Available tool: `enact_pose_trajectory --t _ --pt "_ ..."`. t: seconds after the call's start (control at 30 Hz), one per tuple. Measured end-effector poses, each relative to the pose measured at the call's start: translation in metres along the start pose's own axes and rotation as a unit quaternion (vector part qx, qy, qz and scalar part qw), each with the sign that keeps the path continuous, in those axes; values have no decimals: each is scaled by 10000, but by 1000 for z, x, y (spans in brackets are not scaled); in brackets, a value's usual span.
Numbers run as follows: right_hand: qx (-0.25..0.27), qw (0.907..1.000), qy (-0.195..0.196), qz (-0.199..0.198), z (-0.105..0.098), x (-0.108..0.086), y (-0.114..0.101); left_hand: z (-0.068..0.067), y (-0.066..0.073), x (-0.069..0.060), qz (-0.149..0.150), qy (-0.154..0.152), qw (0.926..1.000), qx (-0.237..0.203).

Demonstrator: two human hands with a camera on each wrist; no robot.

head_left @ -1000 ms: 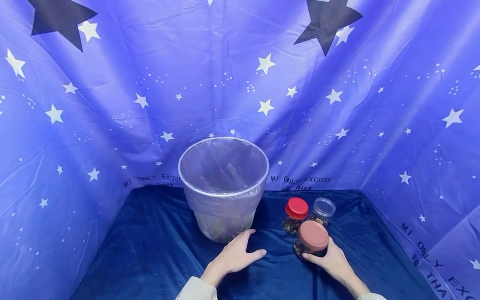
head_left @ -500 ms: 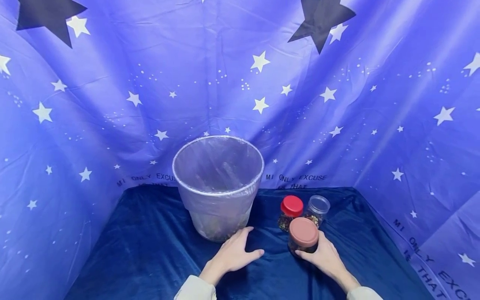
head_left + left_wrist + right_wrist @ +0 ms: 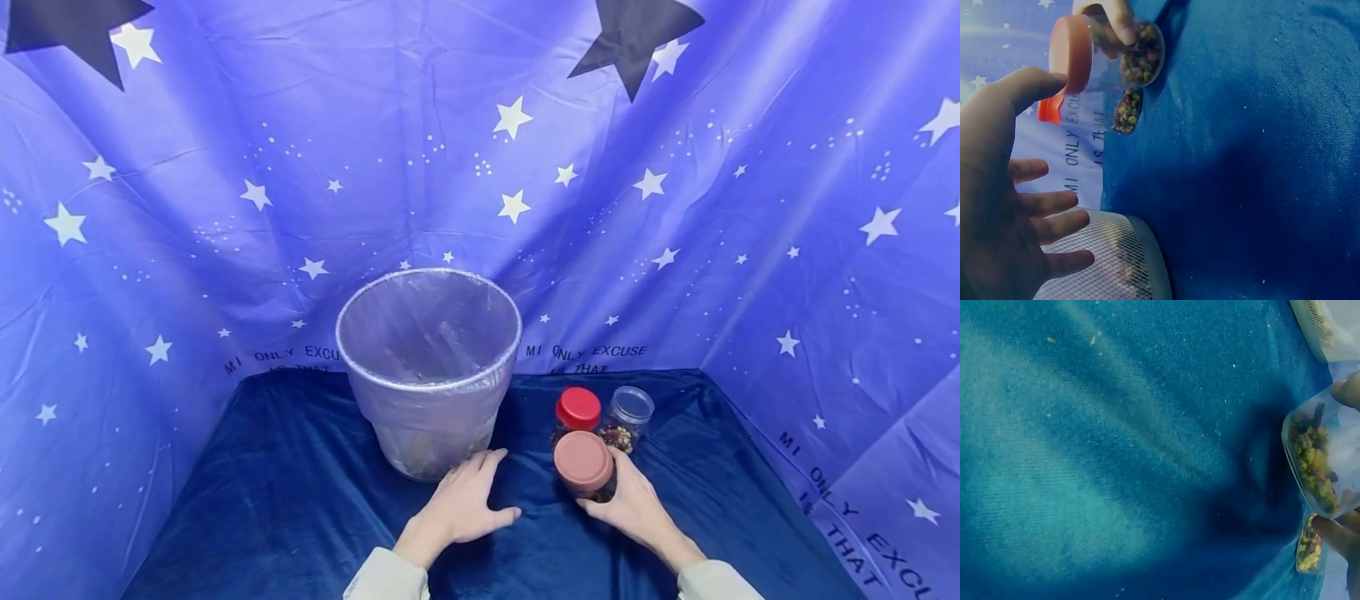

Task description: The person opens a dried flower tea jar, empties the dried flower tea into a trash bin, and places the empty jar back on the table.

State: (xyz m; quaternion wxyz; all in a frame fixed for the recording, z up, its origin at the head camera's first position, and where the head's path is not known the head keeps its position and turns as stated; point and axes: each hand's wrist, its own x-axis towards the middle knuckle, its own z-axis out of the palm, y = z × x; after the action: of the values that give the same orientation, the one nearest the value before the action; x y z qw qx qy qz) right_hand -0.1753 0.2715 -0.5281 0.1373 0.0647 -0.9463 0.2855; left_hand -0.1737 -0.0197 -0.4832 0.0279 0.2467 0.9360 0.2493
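My right hand [image 3: 637, 508] grips a clear jar [image 3: 1313, 459] around its side. The jar has a pink screw lid [image 3: 582, 460] and dried flower-like bits in its lower part. I cannot tell if its base touches the cloth. Just behind it are a jar with a red lid [image 3: 579, 407] and a clear-topped jar [image 3: 630, 412], both with similar dried bits. My left hand [image 3: 459, 510] holds nothing, its fingers spread beside the foot of a lined mesh bin [image 3: 427, 417]. In the left wrist view, that hand's thumb [image 3: 1035, 84] overlaps the lid's edge; contact is unclear.
Dark blue cloth [image 3: 285, 500] covers the table surface. Purple star-printed curtains [image 3: 420, 167] close off the back and both sides. A few small crumbs [image 3: 1093, 340] lie on the cloth. The bin's open mouth faces up, left of the jars.
My right hand has carried the pink-lidded jar left, toward my left hand, and it now covers part of the red-lidded jar. My left hand stays by the bin. The head view has shifted slightly.
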Motion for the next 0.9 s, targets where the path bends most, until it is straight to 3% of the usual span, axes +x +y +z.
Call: enact_pose_trajectory --t 0.23,0.33,0.7,0.9 --pt "-325 9981 183 -483 4 4 -6 4 6 2 283 151 9911 1295" --pt "-404 9977 172 -515 5 4 -10 5 9 2 366 171 9870 1555" --pt "-467 9975 -164 -510 6 -2 -25 4 17 1 530 168 9853 1616" --pt "-467 9969 -373 -515 5 -5 -34 2 22 -1 619 -176 9872 1457"
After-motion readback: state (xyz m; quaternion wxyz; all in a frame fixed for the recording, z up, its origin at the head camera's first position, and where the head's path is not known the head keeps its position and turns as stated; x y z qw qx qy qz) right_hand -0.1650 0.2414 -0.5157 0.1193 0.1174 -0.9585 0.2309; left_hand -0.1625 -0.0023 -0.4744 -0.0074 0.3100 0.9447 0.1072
